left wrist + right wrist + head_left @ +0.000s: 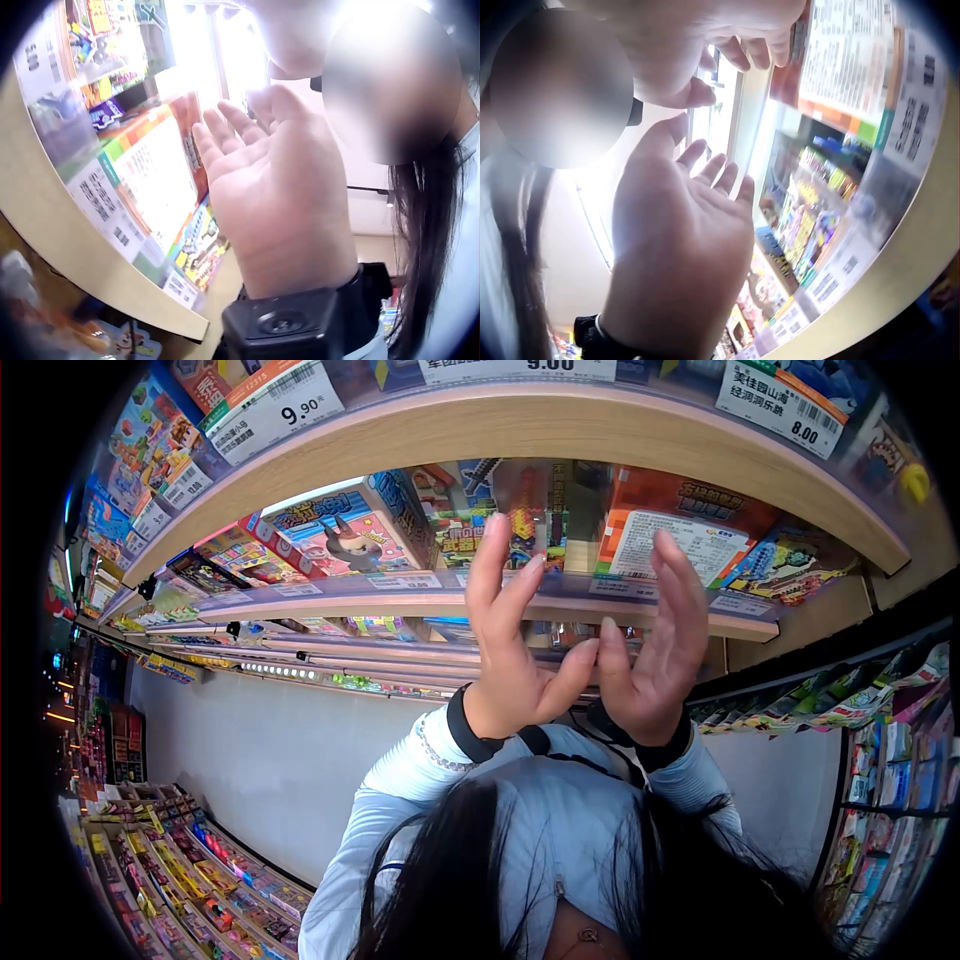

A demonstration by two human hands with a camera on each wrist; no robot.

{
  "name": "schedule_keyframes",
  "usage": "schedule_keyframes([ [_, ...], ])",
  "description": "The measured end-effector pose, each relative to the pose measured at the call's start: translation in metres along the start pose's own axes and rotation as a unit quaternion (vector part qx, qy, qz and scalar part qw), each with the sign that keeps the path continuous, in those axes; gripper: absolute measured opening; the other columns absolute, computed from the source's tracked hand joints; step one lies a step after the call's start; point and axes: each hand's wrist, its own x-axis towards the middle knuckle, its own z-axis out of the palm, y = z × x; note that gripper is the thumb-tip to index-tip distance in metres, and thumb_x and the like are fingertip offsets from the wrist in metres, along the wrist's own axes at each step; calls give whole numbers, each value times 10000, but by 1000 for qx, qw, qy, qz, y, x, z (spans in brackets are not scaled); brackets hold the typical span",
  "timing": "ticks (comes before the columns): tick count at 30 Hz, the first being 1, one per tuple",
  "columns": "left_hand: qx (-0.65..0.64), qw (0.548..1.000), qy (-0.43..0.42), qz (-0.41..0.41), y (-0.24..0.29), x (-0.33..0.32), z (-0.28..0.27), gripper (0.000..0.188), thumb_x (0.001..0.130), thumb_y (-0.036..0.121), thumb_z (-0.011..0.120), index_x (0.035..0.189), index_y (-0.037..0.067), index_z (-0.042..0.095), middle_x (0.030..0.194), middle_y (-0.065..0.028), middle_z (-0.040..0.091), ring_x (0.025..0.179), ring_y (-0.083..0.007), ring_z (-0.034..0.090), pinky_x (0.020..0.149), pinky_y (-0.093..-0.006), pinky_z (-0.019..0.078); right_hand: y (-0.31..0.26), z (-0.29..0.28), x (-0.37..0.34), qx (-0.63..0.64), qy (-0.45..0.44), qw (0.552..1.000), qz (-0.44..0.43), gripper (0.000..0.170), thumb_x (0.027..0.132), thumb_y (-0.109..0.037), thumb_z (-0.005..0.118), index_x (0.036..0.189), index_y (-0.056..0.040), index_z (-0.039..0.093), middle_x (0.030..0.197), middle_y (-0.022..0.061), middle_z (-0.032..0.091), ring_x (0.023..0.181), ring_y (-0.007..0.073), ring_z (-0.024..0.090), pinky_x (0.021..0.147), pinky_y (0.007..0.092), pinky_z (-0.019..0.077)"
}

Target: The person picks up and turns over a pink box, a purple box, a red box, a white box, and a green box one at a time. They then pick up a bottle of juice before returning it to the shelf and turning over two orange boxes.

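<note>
In the head view my left hand (520, 645) is raised, palm inward, before the shelf, its fingers extended and nothing in its grasp. Close beside it my right hand (652, 645) is held up likewise, empty, with fingers loosely straight. The two thumb tips come right up to each other between the palms. Behind the hands on the shelf stand an orange box (690, 510) with a white printed label and a toy pack with a pixel sword (525, 515). The left wrist view shows the left palm (281, 191) facing the camera; the right wrist view shows the right palm (686, 232).
A wooden shelf edge (520, 435) with price tags (275, 410) curves above the hands. A pink box with a cartoon animal (350, 525) stands left on the lower shelf. More stocked racks (190, 870) line the aisle, with pale floor (260, 730) between.
</note>
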Motion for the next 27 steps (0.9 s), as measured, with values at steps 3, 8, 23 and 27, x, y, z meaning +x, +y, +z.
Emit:
schedule_keyframes([
  [3, -49, 996, -72, -32, 8, 9, 18, 778, 817, 157, 672, 1434, -15, 232, 1495, -360, 152, 1391, -480, 222, 1122, -499, 199, 16, -23, -5, -11, 121, 992, 17, 569, 859, 6, 579, 1364, 58, 321, 1462, 273, 294, 1349, 383, 353, 1102, 423, 313],
  [8, -90, 988, -93, -85, 14, 18, 48, 810, 862, 153, 646, 1464, -50, 143, 1505, -373, 84, 1425, -458, 143, 1132, -481, 175, 31, -51, -4, -15, 170, 983, 72, 564, 878, -8, 566, 1374, 64, 308, 1462, 253, 303, 1355, 315, 348, 1113, 390, 288],
  [23, -182, 969, -13, -169, 16, 65, 70, 660, 907, 122, 611, 1408, -62, 222, 1405, -216, 348, 1297, -284, 377, 1078, -380, 294, 39, -70, 0, 16, 173, 984, 48, 409, 895, -58, 589, 1268, 45, 456, 1350, 224, 428, 1175, 264, 492, 947, 347, 444],
  [27, -263, 945, 20, -194, 21, 74, 73, 631, 910, 70, 586, 1432, -10, 242, 1425, -164, 362, 1309, -250, 371, 1088, -356, 278, 38, -74, -2, 4, 162, 986, 32, 389, 885, -28, 583, 1249, 48, 470, 1336, 227, 427, 1187, 269, 481, 952, 345, 441],
])
